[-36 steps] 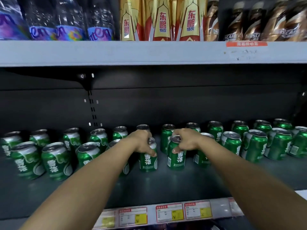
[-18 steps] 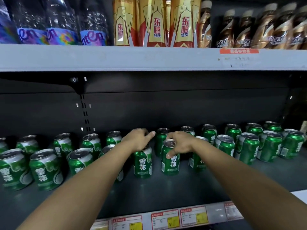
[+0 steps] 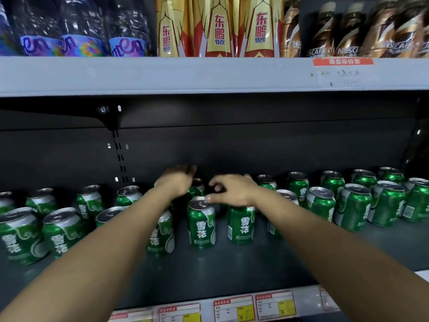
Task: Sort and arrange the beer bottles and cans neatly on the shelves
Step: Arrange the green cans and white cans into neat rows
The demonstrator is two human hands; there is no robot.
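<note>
I can't tell how my blurry left hand holds its fingers. My right hand spreads loose fingers over green cans on the dark shelf.

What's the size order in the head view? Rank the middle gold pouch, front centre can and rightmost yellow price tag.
1. Gold pouch, though cropped on top.
2. Can.
3. Price tag, nearly the can's size and nearer the camera, so unsure.
</note>
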